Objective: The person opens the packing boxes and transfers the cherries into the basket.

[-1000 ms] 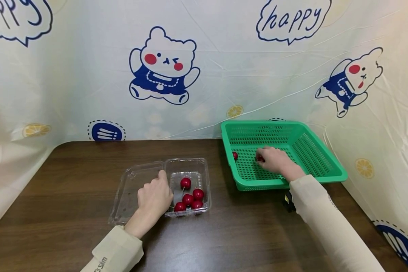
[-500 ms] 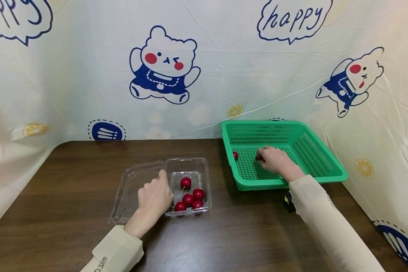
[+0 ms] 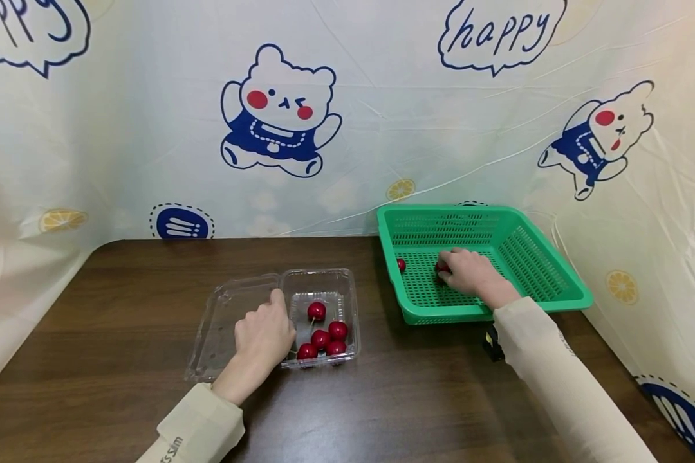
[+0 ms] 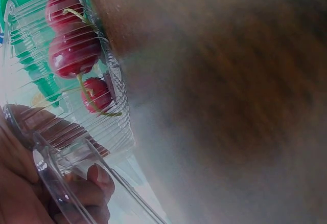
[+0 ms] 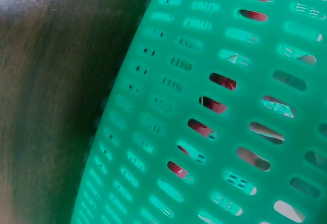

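Note:
On the table, an opened clear plastic clamshell box (image 3: 352, 321) holds several dark red cherries (image 3: 320, 339) with stems. My left hand (image 3: 264, 331) grips it at the hinge between the lid and the tub. In the left wrist view, curled fingers (image 4: 99, 178) show through the plastic at that edge. Inside the green basket (image 3: 417, 313), my right hand (image 3: 469, 273) reaches down with bent fingers around a cherry (image 3: 442, 269), mostly covered by the fingertips. Another cherry (image 3: 401, 265) lies by the basket's left wall. In the right wrist view, red patches show through the basket's slots (image 5: 212, 105).
The box lid (image 3: 220, 321) lies flat to the left of the tub. A patterned curtain (image 3: 347, 128) hangs behind the brown wooden table (image 3: 121, 360). A small black object (image 3: 491, 343) shows beside my right sleeve, in front of the basket.
My right fingers shift slightly over the cherry in the basket, and more red shows at the fingertips. The left hand and the box stay where they were.

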The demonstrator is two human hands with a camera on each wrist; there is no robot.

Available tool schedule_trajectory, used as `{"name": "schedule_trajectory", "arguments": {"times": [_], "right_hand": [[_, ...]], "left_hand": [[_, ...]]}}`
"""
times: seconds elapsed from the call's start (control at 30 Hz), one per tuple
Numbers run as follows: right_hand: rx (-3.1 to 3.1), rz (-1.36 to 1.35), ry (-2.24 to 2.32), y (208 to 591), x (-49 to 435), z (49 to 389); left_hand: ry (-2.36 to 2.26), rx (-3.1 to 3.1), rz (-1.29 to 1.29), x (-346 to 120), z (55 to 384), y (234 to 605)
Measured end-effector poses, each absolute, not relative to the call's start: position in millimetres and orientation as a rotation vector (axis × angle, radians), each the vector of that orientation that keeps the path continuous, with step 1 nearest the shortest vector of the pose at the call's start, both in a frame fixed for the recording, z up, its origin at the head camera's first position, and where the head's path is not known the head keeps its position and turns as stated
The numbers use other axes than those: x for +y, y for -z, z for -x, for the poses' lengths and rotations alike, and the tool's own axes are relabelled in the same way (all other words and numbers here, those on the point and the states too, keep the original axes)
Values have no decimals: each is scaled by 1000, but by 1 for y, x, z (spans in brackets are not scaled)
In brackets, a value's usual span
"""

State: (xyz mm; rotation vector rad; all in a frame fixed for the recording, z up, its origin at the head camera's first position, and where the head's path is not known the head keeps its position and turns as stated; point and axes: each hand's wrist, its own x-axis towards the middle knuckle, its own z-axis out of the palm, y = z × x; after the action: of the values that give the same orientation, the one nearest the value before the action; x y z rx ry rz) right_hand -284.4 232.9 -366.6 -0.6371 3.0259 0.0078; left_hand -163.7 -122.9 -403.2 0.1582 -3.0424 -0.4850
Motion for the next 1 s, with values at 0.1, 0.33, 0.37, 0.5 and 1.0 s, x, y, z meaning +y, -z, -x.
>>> {"name": "schedule_trajectory", "arguments": {"times": [0.1,0.33,0.37,0.5,1.0], "right_hand": [[3026,629,2,365,232,283],[3033,627,13,362,231,283],[3036,630,18,362,231,284],[3041,634,53,358,230,284],[3086,701,127,337,213,285]], "left_hand": [[486,-3038,-157,-123,164,403],[483,-3029,-154,-123,164,405],[483,-3030,-154,-123,164,405],[480,-3031,-153,-123,163,405],[476,-3035,-147,-123,164,404]]}}
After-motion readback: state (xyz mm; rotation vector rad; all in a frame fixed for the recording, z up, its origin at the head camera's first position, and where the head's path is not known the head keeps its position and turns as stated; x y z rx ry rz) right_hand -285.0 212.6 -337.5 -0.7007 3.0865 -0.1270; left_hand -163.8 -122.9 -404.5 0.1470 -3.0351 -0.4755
